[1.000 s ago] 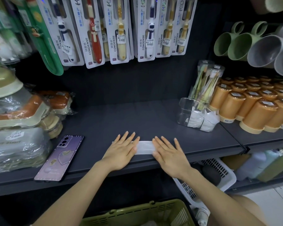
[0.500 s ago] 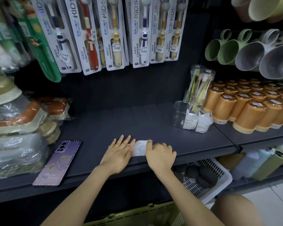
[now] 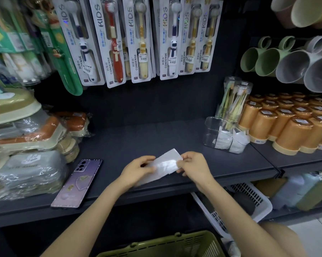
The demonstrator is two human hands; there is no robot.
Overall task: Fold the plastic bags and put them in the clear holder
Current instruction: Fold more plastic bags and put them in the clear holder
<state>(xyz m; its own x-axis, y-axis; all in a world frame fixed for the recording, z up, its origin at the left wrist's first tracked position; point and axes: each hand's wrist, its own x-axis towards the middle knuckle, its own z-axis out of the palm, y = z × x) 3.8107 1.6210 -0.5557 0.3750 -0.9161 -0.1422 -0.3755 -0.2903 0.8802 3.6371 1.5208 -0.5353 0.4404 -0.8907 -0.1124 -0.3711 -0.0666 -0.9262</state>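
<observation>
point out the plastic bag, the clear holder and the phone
plastic bag [image 3: 165, 164]: head view, middle of the folded strip
clear holder [image 3: 210, 132]: head view, bare left wall
phone [image 3: 76, 184]: head view, middle of its purple back

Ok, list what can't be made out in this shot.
Head view only.
- plastic bag: left part hidden behind the left hand; fold count unclear.
- clear holder: number of bags inside, since they overlap.
- green basket: cut off by bottom edge.
- white basket: contents too dark.
</observation>
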